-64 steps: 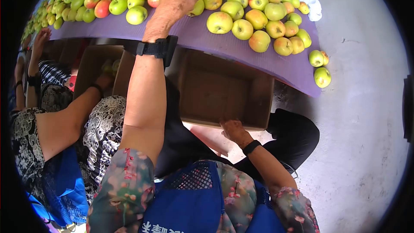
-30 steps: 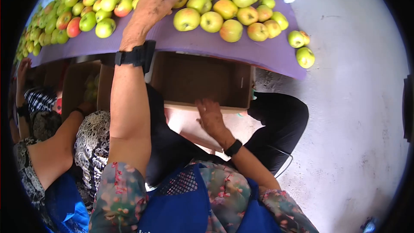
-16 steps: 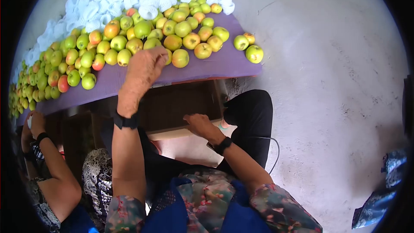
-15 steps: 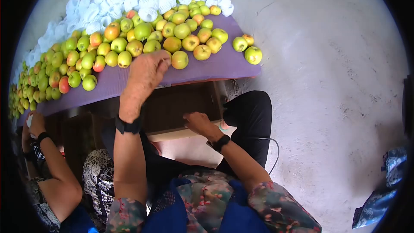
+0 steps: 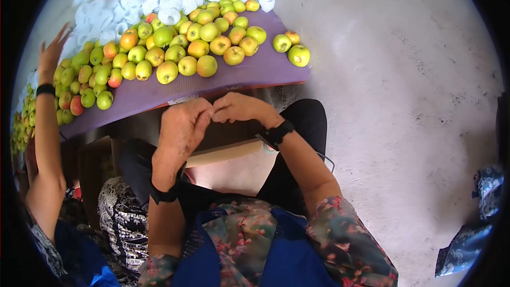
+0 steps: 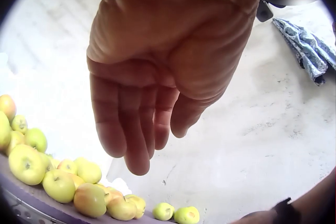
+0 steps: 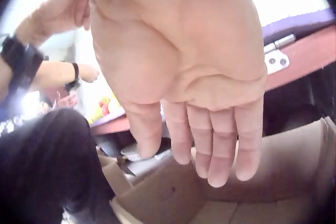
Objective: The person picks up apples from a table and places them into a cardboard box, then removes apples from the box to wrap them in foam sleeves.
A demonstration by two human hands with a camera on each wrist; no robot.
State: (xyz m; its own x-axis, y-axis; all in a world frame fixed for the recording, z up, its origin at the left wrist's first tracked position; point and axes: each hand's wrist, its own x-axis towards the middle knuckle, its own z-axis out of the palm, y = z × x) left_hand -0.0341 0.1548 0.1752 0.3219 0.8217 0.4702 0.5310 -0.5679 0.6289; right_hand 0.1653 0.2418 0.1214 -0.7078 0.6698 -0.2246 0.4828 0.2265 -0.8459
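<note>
Has drawn the left hand (image 5: 180,130) back from the apples (image 5: 206,66) and raised the right hand (image 5: 241,107) close beside it, just in front of the bench (image 5: 265,69) and over the cardboard box (image 5: 226,152). Shows bare palms in the wrist views, with left fingers (image 6: 137,161) softly bent, right fingers (image 7: 218,174) nearly straight, and nothing gripped. Cannot tell about contact between the two. Leaves the apples heaped on the bench, below the white foam nets (image 5: 170,16). Probably means a lull in handling the apples. Now includes another person's hand (image 5: 51,56) raised near the nets, far left.
</note>
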